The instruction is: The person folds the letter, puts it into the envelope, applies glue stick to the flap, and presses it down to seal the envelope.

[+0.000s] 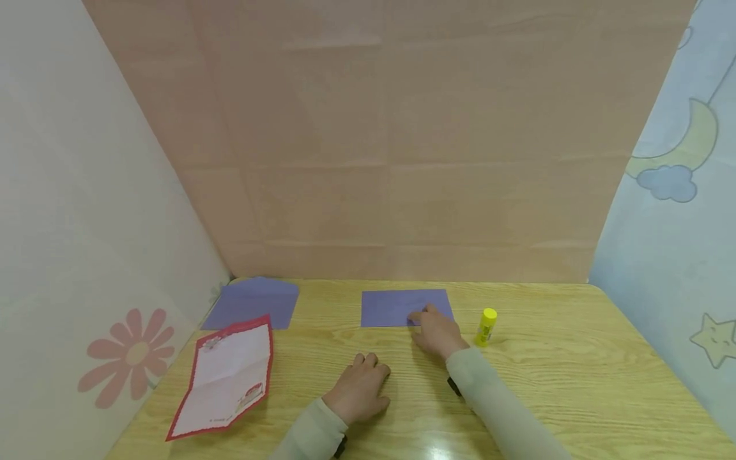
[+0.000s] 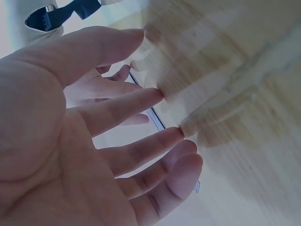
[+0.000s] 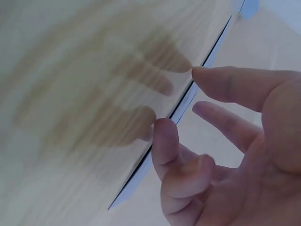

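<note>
purple sheet (image 1: 384, 306): flat on the table (image 1: 575, 370), left of the yellow glue stick (image 1: 486, 327). right hand (image 1: 438, 332): just left of the glue stick, unclenched, fingers loosely bent at the sheet's near edge. left hand (image 1: 358, 388): left and nearside of the glue stick, relaxed, fingertips on the table.

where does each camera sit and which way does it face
Head: on the head, facing forward and down at the table; left hand, right hand and sleeves show.
Left wrist: on that wrist, facing that hand and the table; both hands and a sleeve show.
Right wrist: on that wrist, facing that hand and the table; only that hand shows.
Head and left wrist share both hands.
</note>
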`<state>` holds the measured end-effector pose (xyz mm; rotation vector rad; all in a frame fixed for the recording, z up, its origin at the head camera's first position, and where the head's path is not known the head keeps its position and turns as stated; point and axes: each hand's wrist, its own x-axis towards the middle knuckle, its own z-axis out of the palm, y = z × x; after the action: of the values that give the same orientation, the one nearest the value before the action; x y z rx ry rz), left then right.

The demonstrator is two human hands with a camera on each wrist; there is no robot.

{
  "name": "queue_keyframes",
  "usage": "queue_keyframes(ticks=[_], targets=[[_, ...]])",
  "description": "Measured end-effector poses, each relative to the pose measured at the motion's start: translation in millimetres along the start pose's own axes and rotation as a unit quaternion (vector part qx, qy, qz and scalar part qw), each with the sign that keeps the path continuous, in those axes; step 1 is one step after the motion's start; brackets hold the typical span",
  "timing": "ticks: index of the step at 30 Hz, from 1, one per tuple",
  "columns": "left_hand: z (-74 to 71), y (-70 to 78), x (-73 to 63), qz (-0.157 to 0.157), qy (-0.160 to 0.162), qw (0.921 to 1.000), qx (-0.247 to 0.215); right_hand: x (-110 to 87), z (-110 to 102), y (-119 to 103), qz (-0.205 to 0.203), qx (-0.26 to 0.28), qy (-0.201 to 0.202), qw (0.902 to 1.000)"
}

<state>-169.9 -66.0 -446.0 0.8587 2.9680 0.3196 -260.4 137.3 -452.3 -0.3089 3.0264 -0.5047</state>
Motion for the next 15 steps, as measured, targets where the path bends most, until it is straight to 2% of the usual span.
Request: queue_keyframes(ticks=[5, 8, 11, 15], targets=[[-1.8, -0.5, 0.2, 0.004, -0.001, 1.0, 0.002, -13.9, -1, -1, -0.009, 0.017, 0.016, 0.9997], [-7.4, -4.3, -2.5, -0.014, 0.012, 0.9997, -0.018, -25.4, -3, 0, -0.009, 0.026, 0.013, 0.9995], [-21.6, -13.6, -8.7, -0.048, 0.059, 0.9958, -0.051, -37.1, -6, 4, -0.008, 0.034, 0.009, 0.9993], [-50.7, -36.0, -23.3, -0.11, 0.123, 0.982, -0.092, -51.0, -11, 9, -0.016, 0.045, 0.005, 0.9988]])
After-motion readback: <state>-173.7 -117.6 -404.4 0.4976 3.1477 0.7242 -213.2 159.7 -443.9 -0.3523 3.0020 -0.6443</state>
